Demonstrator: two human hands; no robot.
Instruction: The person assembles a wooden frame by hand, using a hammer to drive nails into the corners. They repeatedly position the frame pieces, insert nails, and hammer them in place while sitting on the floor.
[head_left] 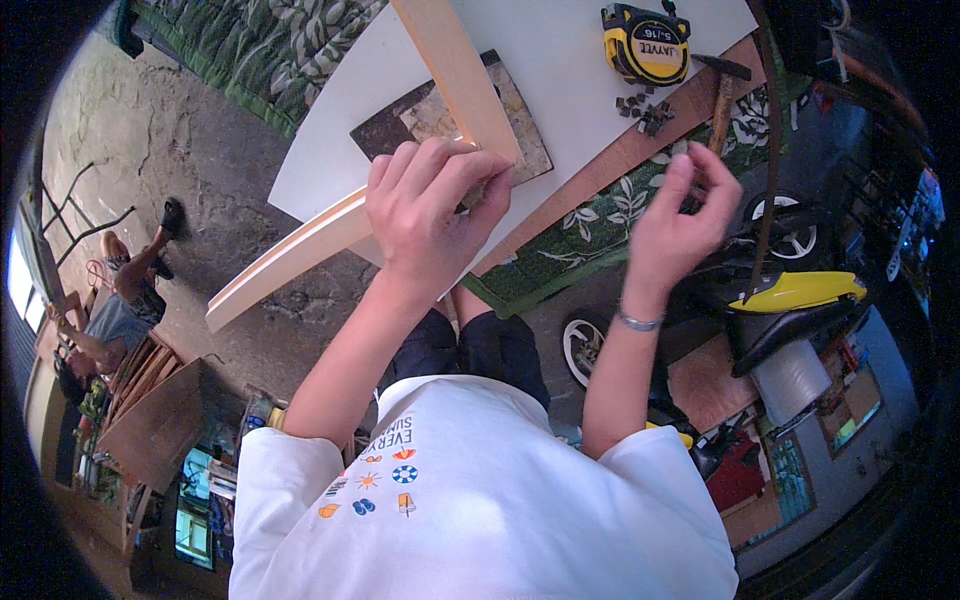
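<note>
My left hand [430,205] grips the corner joint of a light wooden frame [455,65], fingers curled over it where two strips meet. One strip [285,262] runs off to the lower left past the board's edge. Under the corner lies a mottled brown tile [525,130] on a white board [560,60]. My right hand [680,215] hovers blurred to the right with thumb and fingertips pinched together; nothing shows between them. Beyond it lie a hammer [722,95], a small pile of dark metal pieces [645,110] and a yellow-and-black tape measure [646,42].
A green leaf-patterned cloth [590,220] hangs under the board. To the right stands a yellow-and-black ride-on toy car [800,292]. A person [110,310] sits on the concrete floor at far left, near wooden furniture [155,420].
</note>
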